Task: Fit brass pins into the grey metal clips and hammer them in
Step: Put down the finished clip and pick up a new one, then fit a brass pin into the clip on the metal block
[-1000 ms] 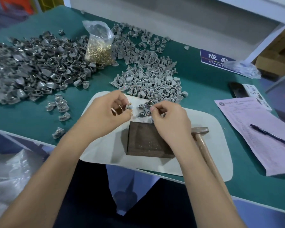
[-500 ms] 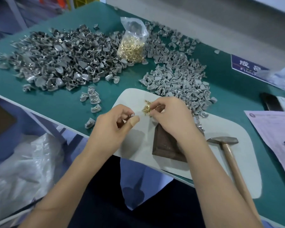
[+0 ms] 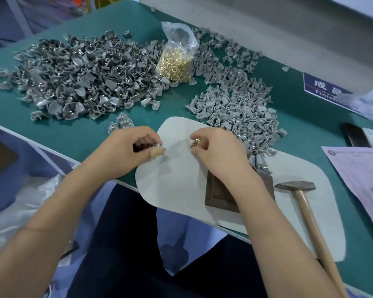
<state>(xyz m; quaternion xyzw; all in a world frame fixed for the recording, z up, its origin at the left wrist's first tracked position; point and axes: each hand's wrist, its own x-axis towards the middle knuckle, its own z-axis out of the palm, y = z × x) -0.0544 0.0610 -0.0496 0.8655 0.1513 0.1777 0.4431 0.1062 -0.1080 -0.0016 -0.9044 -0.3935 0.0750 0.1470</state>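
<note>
Left hand (image 3: 125, 151) pinches a grey clip (image 3: 158, 145); right hand (image 3: 218, 151) grips loose brass pins (image 3: 196, 143).

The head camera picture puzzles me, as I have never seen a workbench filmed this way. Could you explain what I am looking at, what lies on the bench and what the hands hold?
There is no machine here. A person wears a camera on the head, so you look forward and down along their own arms. The left hand pinches a grey metal clip. The right hand holds a small bunch of brass pins. On the green bench lie two heaps of grey clips, a darker one on the left and a paler one further right, with a clear bag of pins between them. Nearer lies a pale mat with a dark block and a wooden-handled hammer lying untouched. At the right are pink paperwork and a blue sign.
</note>
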